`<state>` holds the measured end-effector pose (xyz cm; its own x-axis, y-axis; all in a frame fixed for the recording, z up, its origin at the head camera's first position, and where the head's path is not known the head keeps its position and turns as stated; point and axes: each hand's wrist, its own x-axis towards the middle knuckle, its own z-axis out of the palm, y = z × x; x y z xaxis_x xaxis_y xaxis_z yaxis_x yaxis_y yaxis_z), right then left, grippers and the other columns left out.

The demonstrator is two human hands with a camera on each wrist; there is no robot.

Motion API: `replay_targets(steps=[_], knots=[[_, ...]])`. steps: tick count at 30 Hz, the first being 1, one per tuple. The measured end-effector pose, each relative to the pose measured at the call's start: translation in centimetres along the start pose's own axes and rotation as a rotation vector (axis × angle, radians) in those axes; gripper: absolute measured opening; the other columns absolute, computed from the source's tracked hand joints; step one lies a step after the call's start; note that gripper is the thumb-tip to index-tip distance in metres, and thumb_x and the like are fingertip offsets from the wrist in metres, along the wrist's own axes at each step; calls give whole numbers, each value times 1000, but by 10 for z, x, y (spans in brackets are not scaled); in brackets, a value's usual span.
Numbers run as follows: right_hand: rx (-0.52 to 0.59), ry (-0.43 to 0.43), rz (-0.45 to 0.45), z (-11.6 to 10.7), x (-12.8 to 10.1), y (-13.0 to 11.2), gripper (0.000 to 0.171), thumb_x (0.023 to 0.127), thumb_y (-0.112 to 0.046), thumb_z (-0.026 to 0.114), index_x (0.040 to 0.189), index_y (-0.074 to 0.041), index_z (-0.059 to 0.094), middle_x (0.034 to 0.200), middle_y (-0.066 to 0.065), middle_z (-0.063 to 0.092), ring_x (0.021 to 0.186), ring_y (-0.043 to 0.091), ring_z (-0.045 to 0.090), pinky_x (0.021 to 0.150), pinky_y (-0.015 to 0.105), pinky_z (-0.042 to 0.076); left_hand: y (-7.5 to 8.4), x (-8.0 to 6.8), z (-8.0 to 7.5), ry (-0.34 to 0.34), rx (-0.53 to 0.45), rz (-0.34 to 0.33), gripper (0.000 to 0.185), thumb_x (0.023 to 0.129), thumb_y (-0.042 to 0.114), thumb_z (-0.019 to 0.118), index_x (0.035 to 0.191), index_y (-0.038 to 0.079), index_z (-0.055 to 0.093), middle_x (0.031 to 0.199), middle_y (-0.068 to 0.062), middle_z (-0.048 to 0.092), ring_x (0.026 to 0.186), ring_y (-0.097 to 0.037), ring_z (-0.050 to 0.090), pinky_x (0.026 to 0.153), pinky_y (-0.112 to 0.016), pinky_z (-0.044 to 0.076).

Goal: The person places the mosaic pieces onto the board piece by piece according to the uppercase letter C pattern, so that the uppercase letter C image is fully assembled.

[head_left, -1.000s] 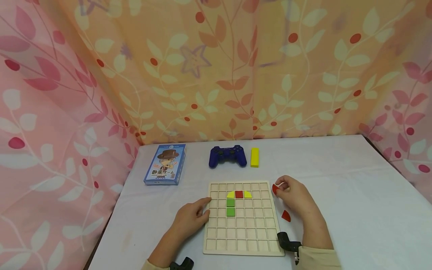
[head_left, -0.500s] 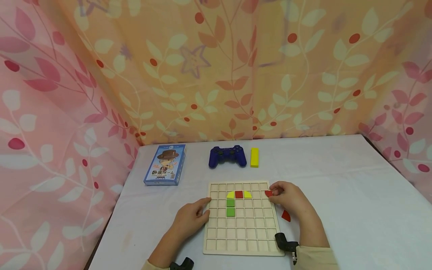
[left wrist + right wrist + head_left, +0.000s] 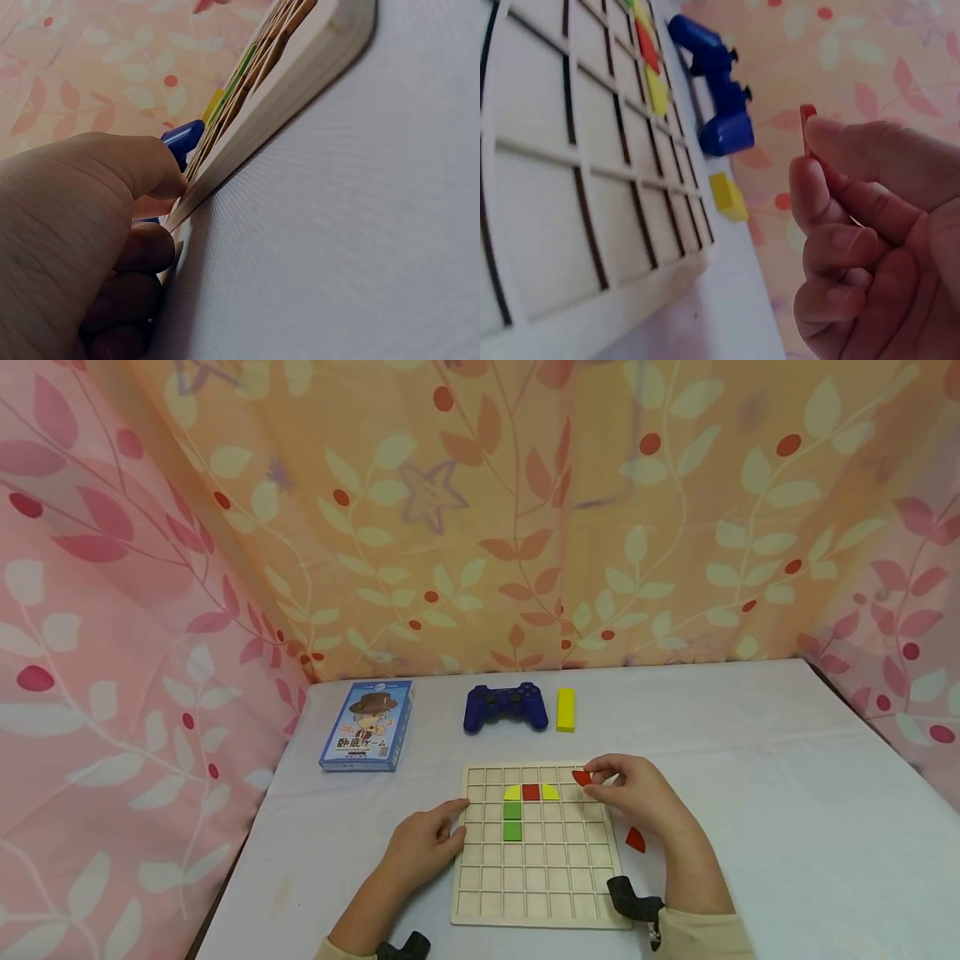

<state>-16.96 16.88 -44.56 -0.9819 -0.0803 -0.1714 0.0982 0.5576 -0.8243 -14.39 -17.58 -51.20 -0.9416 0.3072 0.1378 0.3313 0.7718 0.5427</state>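
A pale wooden grid board [image 3: 536, 917] lies on the white cloth, also seen in the left wrist view. My right hand [image 3: 637, 789] pinches a red quarter-round tile [image 3: 581, 777] between thumb and fingers, over the board's far right corner. In the right wrist view the tile [image 3: 807, 124] shows edge-on. My left hand [image 3: 422, 847] rests at the board's left edge, thumb and index finger touching its rim. Set in the grid are a red square tile [image 3: 531, 792] between two yellow quarter-round tiles [image 3: 551, 792], and two green square tiles [image 3: 512, 832] in a column below the left one.
A second red quarter-round tile [image 3: 635, 840] lies right of the board, near my right forearm. Behind the board stand a blue game controller [image 3: 506, 707] and a yellow block [image 3: 566, 710]. A blue card-game box [image 3: 367, 727] lies at the back left. Patterned curtains [image 3: 480, 527] enclose the table.
My right hand has carried the red quarter-round tile leftward, from beside the board to over its far right corner. The left hand has stayed at the board's edge.
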Motion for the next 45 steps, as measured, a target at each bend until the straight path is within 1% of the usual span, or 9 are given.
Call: replay_targets(steps=[6, 11, 15, 20, 22, 26, 32, 36, 45], knots=[[68, -113, -123, 9, -6, -21, 25, 87, -14, 82, 109, -7, 73, 90, 2, 65, 67, 19, 49, 58, 27, 41, 1, 0, -1, -1, -2, 5, 39, 94, 24, 70, 133, 18, 69, 57, 18, 40, 50, 0, 33, 50, -23, 27], [66, -224, -242, 26, -8, -32, 23, 84, -12, 83, 104, -7, 73, 87, 1, 64, 66, 17, 50, 57, 27, 42, 0, 1, -1, -6, -4, 11, 39, 95, 24, 70, 134, 18, 69, 58, 18, 40, 51, 0, 33, 50, -23, 27], [15, -294, -291, 44, -8, -39, 22, 80, -12, 86, 97, -9, 73, 81, -2, 62, 67, 16, 53, 60, 28, 44, -1, 2, -1, -11, 1, 6, 39, 95, 24, 70, 134, 19, 69, 58, 18, 40, 51, 0, 34, 50, -23, 27], [-102, -370, -281, 63, -12, -44, 21, 77, -13, 88, 87, -13, 70, 70, -4, 58, 65, 14, 52, 62, 31, 43, -1, 1, -1, -9, 8, 3, 39, 95, 24, 70, 134, 19, 69, 58, 17, 40, 51, 0, 34, 50, -23, 27], [-161, -379, -269, 69, -14, -43, 22, 75, -15, 89, 84, -15, 69, 68, -5, 57, 64, 13, 52, 62, 33, 43, -1, 1, -2, -9, 3, 3, 39, 95, 24, 70, 133, 19, 69, 58, 17, 40, 51, 0, 34, 51, -23, 27], [-250, -358, -256, 78, -18, -44, 24, 70, -17, 91, 80, -16, 70, 70, -6, 58, 67, 15, 53, 63, 35, 44, 1, 0, -3, -12, -3, 4, 39, 95, 24, 70, 133, 18, 70, 58, 17, 41, 51, 0, 34, 51, -23, 27], [-323, -343, -227, 83, -19, -46, 27, 68, -16, 92, 80, -17, 68, 73, -5, 56, 69, 17, 51, 65, 37, 43, 1, 1, -2, -21, 4, 1, 39, 95, 24, 70, 134, 18, 69, 58, 17, 41, 51, 0, 34, 51, -23, 27], [-343, -341, -225, 85, -20, -47, 26, 68, -15, 91, 79, -18, 67, 73, -4, 56, 70, 18, 50, 65, 38, 42, 1, 2, -2, -22, 5, -5, 40, 95, 24, 70, 135, 18, 69, 58, 17, 41, 51, -1, 35, 51, -24, 28], [-322, -314, -267, 90, -17, -45, 20, 73, -9, 85, 71, -20, 68, 66, -5, 55, 63, 15, 49, 58, 34, 40, -1, 0, -1, -15, 3, -6, 40, 95, 24, 70, 134, 18, 69, 58, 17, 42, 51, 0, 35, 51, -24, 28]])
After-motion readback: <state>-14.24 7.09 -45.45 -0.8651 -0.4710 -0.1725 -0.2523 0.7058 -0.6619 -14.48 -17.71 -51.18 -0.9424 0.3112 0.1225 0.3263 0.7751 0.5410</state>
